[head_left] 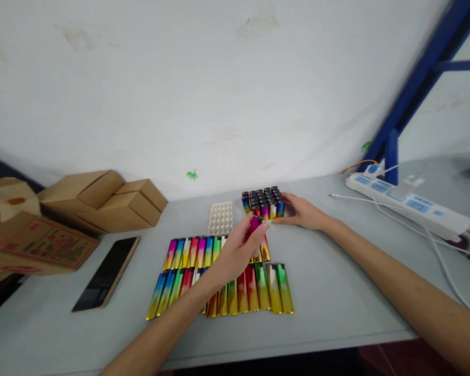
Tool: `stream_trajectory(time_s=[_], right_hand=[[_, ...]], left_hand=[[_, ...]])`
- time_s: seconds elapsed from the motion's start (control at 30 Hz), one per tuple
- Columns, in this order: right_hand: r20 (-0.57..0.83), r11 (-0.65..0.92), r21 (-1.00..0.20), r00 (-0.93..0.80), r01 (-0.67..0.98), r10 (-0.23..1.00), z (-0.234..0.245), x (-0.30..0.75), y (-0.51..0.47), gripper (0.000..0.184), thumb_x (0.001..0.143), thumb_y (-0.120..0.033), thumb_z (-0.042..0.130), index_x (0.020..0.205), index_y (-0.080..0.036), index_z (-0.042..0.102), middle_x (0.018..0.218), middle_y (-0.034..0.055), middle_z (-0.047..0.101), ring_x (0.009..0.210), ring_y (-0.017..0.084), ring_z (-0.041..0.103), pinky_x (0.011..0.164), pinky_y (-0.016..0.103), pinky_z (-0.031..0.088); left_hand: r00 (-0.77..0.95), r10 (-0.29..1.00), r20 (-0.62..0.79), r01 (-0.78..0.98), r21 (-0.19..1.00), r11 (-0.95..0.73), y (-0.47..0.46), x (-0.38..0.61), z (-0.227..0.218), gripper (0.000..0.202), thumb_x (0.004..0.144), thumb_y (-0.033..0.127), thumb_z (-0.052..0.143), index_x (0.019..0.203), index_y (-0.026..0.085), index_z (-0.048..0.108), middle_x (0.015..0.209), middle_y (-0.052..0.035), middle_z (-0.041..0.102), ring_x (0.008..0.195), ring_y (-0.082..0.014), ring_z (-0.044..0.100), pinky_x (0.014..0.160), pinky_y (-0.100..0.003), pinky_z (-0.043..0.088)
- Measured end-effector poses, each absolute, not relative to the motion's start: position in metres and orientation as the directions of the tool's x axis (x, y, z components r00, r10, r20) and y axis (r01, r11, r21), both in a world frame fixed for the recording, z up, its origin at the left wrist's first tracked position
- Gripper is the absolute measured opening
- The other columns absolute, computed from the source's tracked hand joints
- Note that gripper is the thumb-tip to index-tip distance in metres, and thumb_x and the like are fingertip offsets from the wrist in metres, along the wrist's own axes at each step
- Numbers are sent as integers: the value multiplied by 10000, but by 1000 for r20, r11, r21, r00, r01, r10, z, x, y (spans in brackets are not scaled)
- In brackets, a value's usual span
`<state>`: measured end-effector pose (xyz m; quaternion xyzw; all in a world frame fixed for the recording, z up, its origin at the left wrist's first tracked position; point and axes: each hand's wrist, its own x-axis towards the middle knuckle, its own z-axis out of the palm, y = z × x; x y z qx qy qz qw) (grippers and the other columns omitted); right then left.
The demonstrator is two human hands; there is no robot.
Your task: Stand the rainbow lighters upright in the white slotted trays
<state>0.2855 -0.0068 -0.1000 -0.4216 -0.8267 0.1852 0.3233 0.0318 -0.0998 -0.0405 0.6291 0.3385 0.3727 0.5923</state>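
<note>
Two rows of colourful lighters [219, 284] lie flat side by side on the grey table [337, 292]. My left hand [235, 253] hovers over them, fingers pinched on a pink lighter [254, 225] held upright. Behind it stands a block of upright lighters [263, 202] packed together. My right hand [303, 211] rests against the right side of that block, fingers curled around it.
A white empty tray with round holes [221, 218] sits left of the block. A dark phone [106, 272] lies at the left, with cardboard boxes [102, 201] behind it. A white power strip [407, 204] with cables is at the right, near a blue frame [415, 78].
</note>
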Motion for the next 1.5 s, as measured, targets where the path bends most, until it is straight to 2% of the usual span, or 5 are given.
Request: stream_trajectory(time_s=[0.17,0.37,0.7,1.3,1.5], right_hand=[[329,539,-578,-430,612,841,-94,285,-9,820,785,-562,785,1456,-197,486,1350,154,654,1178,358,645,1025,548,524],[305,500,-578,-398,645,866,-92,284,-12,810,767,-565,798,1429,-190,521,1293,143,687,1153,368,660,1016,538,530],[267,471,-582,-391,663,881,-90,283,-13,808,781,-574,784,1416,-157,510,1341,164,662,1166,362,659,1025,522,529],[298,498,-558,-400,664,867,-94,285,-11,822,775,-574,792,1431,-169,508,1317,159,674,1159,365,663,1013,541,537],[286,495,-574,-407,652,867,-92,284,-12,833,781,-576,788,1451,-181,489,1334,163,665,1157,372,664,1016,567,531]], left_hand=[[313,934,173,95,973,-212,-100,20,-46,489,974,592,549,705,198,442,590,71,321,506,-76,271,467,-230,230],[228,955,188,254,936,-244,-105,14,-45,515,973,539,525,609,208,372,563,57,306,517,-95,285,488,-258,218],[226,945,237,352,885,-306,-109,13,-43,407,957,380,494,610,209,370,577,60,309,545,-103,300,532,-267,230],[195,949,247,418,855,-308,-108,15,-45,481,970,479,492,596,208,356,578,52,313,552,-107,313,526,-266,227],[166,962,215,223,942,-250,-95,11,-44,444,992,558,491,713,221,419,566,65,352,498,-97,318,468,-247,257]])
